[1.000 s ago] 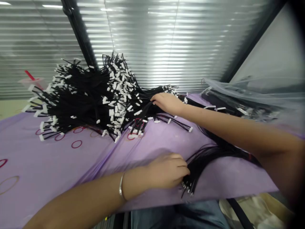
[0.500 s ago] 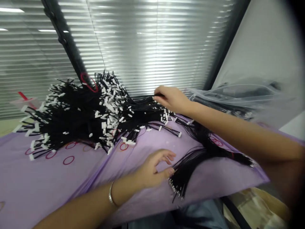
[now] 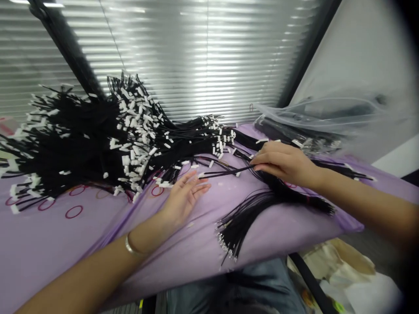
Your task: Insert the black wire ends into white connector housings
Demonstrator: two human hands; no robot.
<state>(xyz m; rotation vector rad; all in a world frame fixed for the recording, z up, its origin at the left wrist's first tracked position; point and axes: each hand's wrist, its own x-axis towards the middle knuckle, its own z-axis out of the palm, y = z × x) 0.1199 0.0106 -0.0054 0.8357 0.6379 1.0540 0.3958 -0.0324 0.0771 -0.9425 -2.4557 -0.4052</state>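
Observation:
My right hand [image 3: 284,162] pinches a thin black cable [image 3: 229,172] and holds it out above the purple cloth. Its white connector end points left, toward my left hand. That left hand [image 3: 183,195] is open, palm turned up, with its fingers beside the connector; whether they touch it I cannot tell. Below the right hand lies a loose bundle of black wires [image 3: 252,218] with bare metal tips fanned toward me. Behind both hands, more black cables with white connectors [image 3: 193,139] lie in a row.
A big heap of black cables [image 3: 75,139] fills the left back. Red elastic bands [image 3: 74,212] are scattered on the purple cloth [image 3: 59,248]. Clear plastic bags [image 3: 314,124] with dark contents stand at the right back, in front of the window blinds [image 3: 183,61].
My right hand has come away from the cable row, to the right and nearer, bringing a cable with it. My left hand has moved left and up, away from the loose wire bundle.

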